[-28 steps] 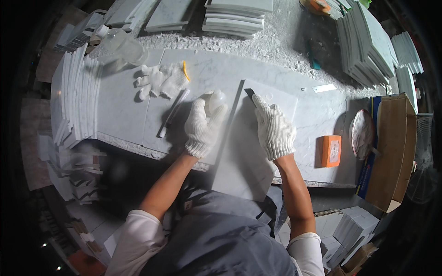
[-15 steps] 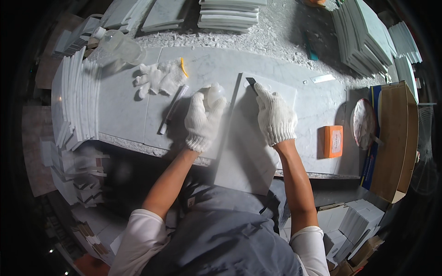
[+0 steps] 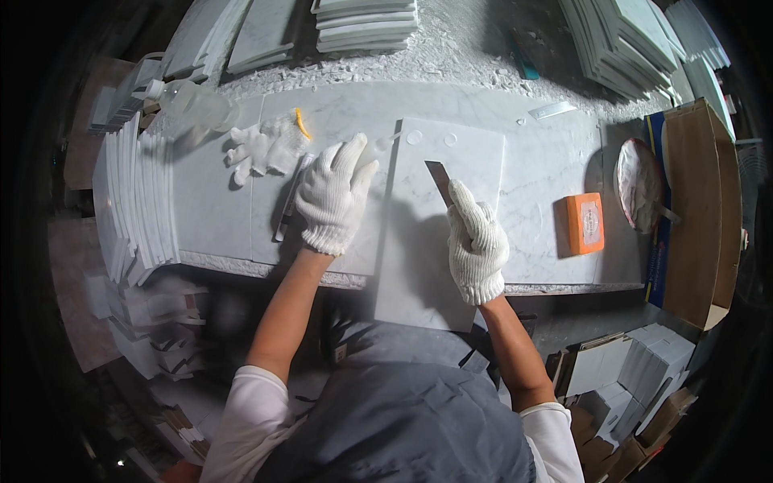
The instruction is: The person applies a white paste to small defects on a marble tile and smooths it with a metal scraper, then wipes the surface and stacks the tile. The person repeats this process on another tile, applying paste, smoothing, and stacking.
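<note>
My left hand (image 3: pixel 332 191), in a white knitted glove, is over the marble work surface with its fingers stretched out, holding nothing visible. Just beyond its fingertips is a small translucent piece (image 3: pixel 385 145), too faint to name. My right hand (image 3: pixel 477 245), gloved too, is closed around a flat dark metal scraper blade (image 3: pixel 438 179), its end pointing up and left. Under the blade lies a long white marble slab (image 3: pixel 427 249), its near end jutting past the surface's edge. Two clear round spots (image 3: pixel 450 139) show near the slab's far end.
Left of my hands are a marker (image 3: pixel 288 197), a spare white glove (image 3: pixel 270 145) and a clear bottle (image 3: pixel 189 105). An orange box (image 3: pixel 584 224) and a cardboard box (image 3: pixel 694 217) stand to the right. Stacked slabs (image 3: pixel 366 28) and white rubble line the back.
My left hand has let go of a small translucent bottle and opened. My right hand has drawn the blade back toward me, uncovering the two round spots. The view has shifted slightly.
</note>
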`<state>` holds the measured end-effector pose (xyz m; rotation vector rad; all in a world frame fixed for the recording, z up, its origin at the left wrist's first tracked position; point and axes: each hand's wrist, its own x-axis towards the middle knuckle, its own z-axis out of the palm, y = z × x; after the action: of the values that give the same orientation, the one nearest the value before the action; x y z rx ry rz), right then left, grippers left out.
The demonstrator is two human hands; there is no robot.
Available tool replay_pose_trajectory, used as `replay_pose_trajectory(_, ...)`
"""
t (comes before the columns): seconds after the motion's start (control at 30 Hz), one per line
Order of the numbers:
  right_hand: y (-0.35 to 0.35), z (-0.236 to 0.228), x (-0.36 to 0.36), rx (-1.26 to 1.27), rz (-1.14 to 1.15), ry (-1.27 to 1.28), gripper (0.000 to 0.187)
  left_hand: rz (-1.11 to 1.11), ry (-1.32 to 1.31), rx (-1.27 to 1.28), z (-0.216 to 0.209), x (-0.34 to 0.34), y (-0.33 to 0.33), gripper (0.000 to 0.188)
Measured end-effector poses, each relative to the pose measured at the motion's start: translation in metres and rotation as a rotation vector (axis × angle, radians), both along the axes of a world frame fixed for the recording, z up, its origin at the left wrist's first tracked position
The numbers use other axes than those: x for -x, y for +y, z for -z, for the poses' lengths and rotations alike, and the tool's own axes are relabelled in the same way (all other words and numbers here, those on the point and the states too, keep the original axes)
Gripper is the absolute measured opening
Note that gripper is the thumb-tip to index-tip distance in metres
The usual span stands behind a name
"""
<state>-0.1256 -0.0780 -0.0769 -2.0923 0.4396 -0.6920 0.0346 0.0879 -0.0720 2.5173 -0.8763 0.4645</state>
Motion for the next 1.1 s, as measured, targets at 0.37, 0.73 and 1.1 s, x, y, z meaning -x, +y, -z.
replay_pose_trajectory(0.37,0.0,0.007,0.006,-0.109,0.045,-0.044,0.059,-0.057,-0.097,-0.47,-0.024,-0.007,-0.015,0.051)
replay_pose_trajectory(0.73,-0.001,0.008,0.006,-0.048,0.045,-0.038,0.053,0.003,-0.336,-0.443,-0.025,-0.014,-0.021,0.036)
replay_pose_trajectory(1.1,-0.002,0.005,0.006,-0.016,0.044,-0.013,0.051,-0.017,-0.172,-0.549,-0.027,-0.01,-0.02,0.047)
